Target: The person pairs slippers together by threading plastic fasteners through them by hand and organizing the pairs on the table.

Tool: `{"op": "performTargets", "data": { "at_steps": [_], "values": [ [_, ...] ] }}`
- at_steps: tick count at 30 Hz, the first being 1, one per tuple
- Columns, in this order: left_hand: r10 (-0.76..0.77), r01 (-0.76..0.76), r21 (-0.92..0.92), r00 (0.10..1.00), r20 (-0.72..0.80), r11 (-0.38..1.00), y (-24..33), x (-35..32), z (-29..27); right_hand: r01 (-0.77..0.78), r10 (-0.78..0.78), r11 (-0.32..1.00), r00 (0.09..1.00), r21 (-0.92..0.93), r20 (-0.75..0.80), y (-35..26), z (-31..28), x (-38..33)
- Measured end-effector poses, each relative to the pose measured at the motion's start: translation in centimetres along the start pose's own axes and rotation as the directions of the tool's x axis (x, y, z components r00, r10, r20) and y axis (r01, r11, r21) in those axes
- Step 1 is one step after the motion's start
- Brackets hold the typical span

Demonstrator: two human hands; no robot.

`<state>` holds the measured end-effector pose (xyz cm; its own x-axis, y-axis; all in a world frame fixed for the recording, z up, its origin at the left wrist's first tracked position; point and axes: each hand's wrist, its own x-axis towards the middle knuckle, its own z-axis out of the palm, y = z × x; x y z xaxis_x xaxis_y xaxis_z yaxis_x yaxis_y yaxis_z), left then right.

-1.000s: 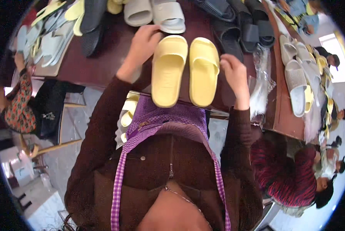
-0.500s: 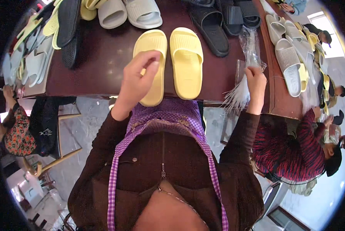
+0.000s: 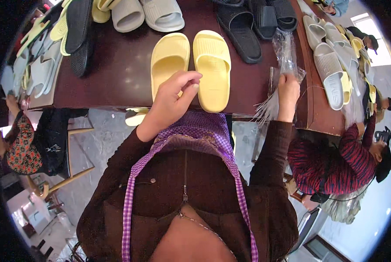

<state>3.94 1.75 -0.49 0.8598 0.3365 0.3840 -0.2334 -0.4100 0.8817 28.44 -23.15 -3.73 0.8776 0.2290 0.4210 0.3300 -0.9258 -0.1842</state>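
Observation:
A pair of yellow slide slippers lies side by side in front of me, toes pointing away: the left slipper (image 3: 171, 52) and the right slipper (image 3: 213, 83). My left hand (image 3: 176, 98) hovers over the left one's heel. Its fingers are loosely curled, with a gap between thumb and forefinger and nothing visible in it. At the table's front edge on the right, my right hand (image 3: 288, 94) is closed at a bundle of thin white plastic strands (image 3: 269, 107). One fine strand curves out to the right of it. The fingertips' exact hold is hidden. Above it lies a crumpled clear plastic bag (image 3: 285, 52).
Grey slippers (image 3: 164, 15) and black slippers (image 3: 239, 32) line the table's far side. More slippers (image 3: 40, 70) are heaped at the left. Grey slippers (image 3: 330, 74) lie on the adjoining table at right. Co-workers sit on both sides, one in a striped top (image 3: 317, 170).
My left hand has moved right and nearer to me, from over the left slipper's middle to its heel. My right hand stays by the strands; one strand now shows beside it.

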Motion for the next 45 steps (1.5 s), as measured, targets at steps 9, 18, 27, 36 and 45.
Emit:
{"op": "performTargets", "data": {
  "at_steps": [9, 18, 27, 36, 45],
  "values": [
    [-0.009, 0.011, -0.026, 0.997, 0.077, 1.000, 0.2, 0.4, 0.9, 0.234, -0.142, 0.867, 0.962, 0.441, -0.231, -2.2, -4.2, -3.7],
    [0.339, -0.304, -0.202, 0.925, 0.170, 0.931, 3.0, 3.0, 5.1, 0.237, -0.518, 0.496, 0.853, 0.835, 0.065, -8.1, -9.3, -7.5],
    [0.264, -0.266, -0.032, 0.926, 0.268, 0.964, 1.6, 2.2, 4.1, 0.036, -0.534, 0.441, 0.814, 0.897, 0.230, -7.3, -10.7, -7.6],
    [0.145, -0.181, 0.161, 0.967, 0.210, 0.970, 0.6, -1.6, -1.2, 0.340, -0.636, 0.489, 0.769, 0.803, 0.062, -10.7, -12.2, -7.7],
    [0.220, -0.407, 0.286, 0.830, 0.513, 0.867, 0.4, -3.1, -2.5, 0.548, -0.849, 0.413, 0.521, 0.727, 0.089, -13.3, -10.0, -8.1]
  ]
}}
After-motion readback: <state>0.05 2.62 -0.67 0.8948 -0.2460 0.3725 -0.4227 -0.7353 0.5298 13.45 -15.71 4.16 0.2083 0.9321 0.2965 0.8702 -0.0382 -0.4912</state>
